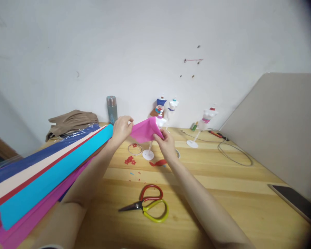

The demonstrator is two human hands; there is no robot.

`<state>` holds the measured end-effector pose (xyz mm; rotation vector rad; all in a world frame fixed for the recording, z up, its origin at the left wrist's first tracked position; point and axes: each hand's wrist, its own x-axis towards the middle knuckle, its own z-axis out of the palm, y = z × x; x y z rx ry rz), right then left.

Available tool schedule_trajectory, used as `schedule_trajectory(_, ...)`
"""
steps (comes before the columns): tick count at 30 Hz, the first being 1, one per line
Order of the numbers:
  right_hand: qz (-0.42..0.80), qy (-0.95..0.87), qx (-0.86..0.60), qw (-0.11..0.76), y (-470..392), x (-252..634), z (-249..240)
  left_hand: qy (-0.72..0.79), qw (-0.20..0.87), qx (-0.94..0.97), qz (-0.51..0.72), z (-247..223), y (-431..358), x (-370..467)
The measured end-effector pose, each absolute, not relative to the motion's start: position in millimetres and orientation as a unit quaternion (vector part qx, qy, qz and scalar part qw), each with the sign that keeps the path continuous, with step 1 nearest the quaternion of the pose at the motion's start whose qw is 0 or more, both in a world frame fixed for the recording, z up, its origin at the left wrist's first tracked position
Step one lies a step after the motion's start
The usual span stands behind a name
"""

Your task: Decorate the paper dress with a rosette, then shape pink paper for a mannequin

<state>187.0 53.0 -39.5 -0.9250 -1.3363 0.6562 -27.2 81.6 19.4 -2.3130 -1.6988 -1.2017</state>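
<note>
A thin pink sheet (143, 132) stretches between my hands and wraps round the torso of a small white mannequin (159, 121) on a stand. My left hand (122, 128) is closed at the sheet's left end, its grip partly hidden. With thumb and fingers, my right hand (166, 141) pinches the sheet's lower right edge, close against the mannequin. Below lie red paper flowers (130, 160), a curved red strip (158, 162) and a clear tape ring (134, 149). Scissors (138, 205) with one red and one yellow handle rest nearer me.
Coloured sheets (57, 173) are stacked at left, beneath my left forearm. Behind stand a flask (112, 110), brown cloth (72, 122) and more mannequins, including one at right (206, 119). A cable (235, 162) and a dark flat device (292, 200) lie at right.
</note>
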Motion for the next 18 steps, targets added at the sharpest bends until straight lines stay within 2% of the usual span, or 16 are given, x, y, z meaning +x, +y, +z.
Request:
schedule_trajectory(2,0.291,-0.588,-0.401,0.640,52.9,187.0,-38.8,-0.515,-0.008,-0.756,-0.403,22.2,81.3,-27.9)
schedule_trajectory(7,0.298,-0.597,-0.390,0.635,52.7,188.7,-38.7,-0.417,-0.185,-0.784,-0.421,29.7,73.5,-22.5)
schedule_trajectory(10,0.294,-0.605,-0.387,0.630,51.6,190.3,-38.8,-0.385,-0.242,-0.788,-0.416,30.5,70.3,-16.3)
schedule_trajectory(18,0.293,-0.600,-0.371,0.645,53.1,193.2,-41.5,-0.472,-0.171,-0.740,-0.448,18.2,64.1,-1.8)
